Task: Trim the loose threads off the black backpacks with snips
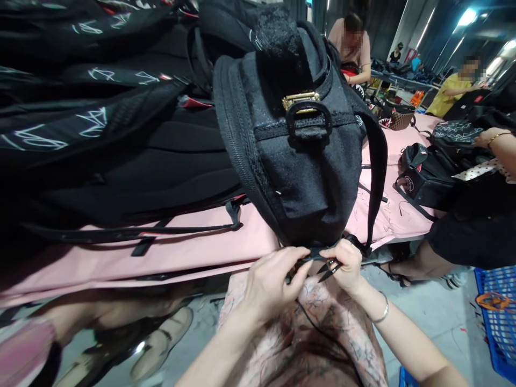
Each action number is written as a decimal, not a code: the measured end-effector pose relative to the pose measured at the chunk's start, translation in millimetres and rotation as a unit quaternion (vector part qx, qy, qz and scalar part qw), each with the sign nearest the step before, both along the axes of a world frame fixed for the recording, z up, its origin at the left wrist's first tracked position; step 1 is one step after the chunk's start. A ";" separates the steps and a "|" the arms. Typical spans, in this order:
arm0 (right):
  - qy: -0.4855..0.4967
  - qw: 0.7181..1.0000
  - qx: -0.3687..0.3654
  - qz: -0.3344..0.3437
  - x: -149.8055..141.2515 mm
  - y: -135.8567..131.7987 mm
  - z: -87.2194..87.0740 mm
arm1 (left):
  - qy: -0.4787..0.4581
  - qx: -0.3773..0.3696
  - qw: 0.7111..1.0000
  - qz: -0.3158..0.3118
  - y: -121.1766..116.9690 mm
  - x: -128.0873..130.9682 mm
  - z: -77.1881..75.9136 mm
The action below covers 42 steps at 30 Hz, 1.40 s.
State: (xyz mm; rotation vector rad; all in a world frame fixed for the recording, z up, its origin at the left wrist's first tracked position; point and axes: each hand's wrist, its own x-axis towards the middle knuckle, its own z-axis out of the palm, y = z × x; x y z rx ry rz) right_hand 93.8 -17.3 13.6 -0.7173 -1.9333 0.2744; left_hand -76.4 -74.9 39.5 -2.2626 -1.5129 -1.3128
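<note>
A black fabric bag (pixel 318 177) stands at the edge of the pink table, a black buckle (pixel 308 121) and gold hardware on its near side. Below it, my left hand (pixel 274 279) pinches a black strap (pixel 316 252) between thumb and fingers. My right hand (pixel 344 263) is closed round small black thread snips (pixel 329 269), their blades pointing down and left, and its thumb presses the same strap. What lies under my left fingers is partly hidden.
Black bags with white line patterns (pixel 92 126) are piled at the left on the pink table (pixel 193 247). Another person's arm (pixel 503 148) reaches over bags at the right. More people work behind. A blue basket (pixel 500 322) stands on the floor; someone's leg (pixel 108 312) is at lower left.
</note>
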 end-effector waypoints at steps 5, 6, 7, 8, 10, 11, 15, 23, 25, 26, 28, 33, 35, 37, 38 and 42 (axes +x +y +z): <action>0.013 0.999 0.050 0.014 -10.1 -4.4 -6.7 | 0.187 -0.146 0.967 0.088 -0.4 -4.2 36.9; 0.014 0.998 0.061 0.019 -12.0 -5.3 -6.8 | 0.232 -0.206 0.946 0.097 0.3 -3.0 45.8; 0.012 0.997 0.070 0.023 -13.4 -6.0 -6.8 | 0.269 -0.258 0.923 0.099 1.4 -1.4 54.0; 0.009 0.997 0.076 0.025 -14.5 -6.4 -6.8 | 0.296 -0.293 0.904 0.094 2.7 0.3 60.8; 0.002 0.997 0.080 0.022 -15.4 -7.0 -7.0 | 0.328 -0.321 0.886 0.074 6.0 2.6 68.5; -0.001 0.997 0.077 0.019 -15.2 -7.1 -7.1 | 0.337 -0.318 0.884 0.065 7.6 2.7 68.9; 0.001 0.998 0.065 0.015 -13.7 -8.0 -6.9 | 0.319 -0.227 0.919 0.036 9.8 -5.8 52.9; 0.025 0.998 0.053 0.009 -15.2 -9.4 -8.8 | 0.069 0.003 0.996 -0.061 -2.6 -21.7 15.3; 0.031 0.998 0.053 0.009 -16.0 -8.9 -10.4 | 0.002 -0.010 0.997 -0.071 -6.9 -21.4 15.1; 0.034 0.998 0.053 0.010 -16.5 -8.6 -11.2 | -0.035 -0.025 0.996 -0.073 -9.3 -21.5 17.4; 0.039 0.998 0.056 0.013 -17.1 -7.9 -12.8 | -0.115 -0.079 0.986 -0.092 -14.6 -22.9 26.5; 0.050 0.996 0.068 0.013 -17.1 -7.3 -15.7 | -0.173 -0.189 0.944 -0.209 -21.5 -26.7 47.4; 0.050 0.997 0.063 0.015 -16.8 -7.7 -16.3 | -0.069 -0.143 0.977 -0.140 -19.7 -24.5 39.8; 0.050 0.997 0.057 0.018 -16.6 -7.8 -16.8 | 0.058 -0.078 0.994 -0.047 -16.6 -20.5 21.8; 0.051 0.997 0.057 0.019 -16.5 -7.8 -17.0 | 0.102 -0.048 0.994 -0.014 -14.8 -18.2 10.9; 0.034 0.998 0.045 0.037 -13.9 -8.2 -13.0 | 0.098 0.055 0.994 0.008 -7.9 -11.6 -23.5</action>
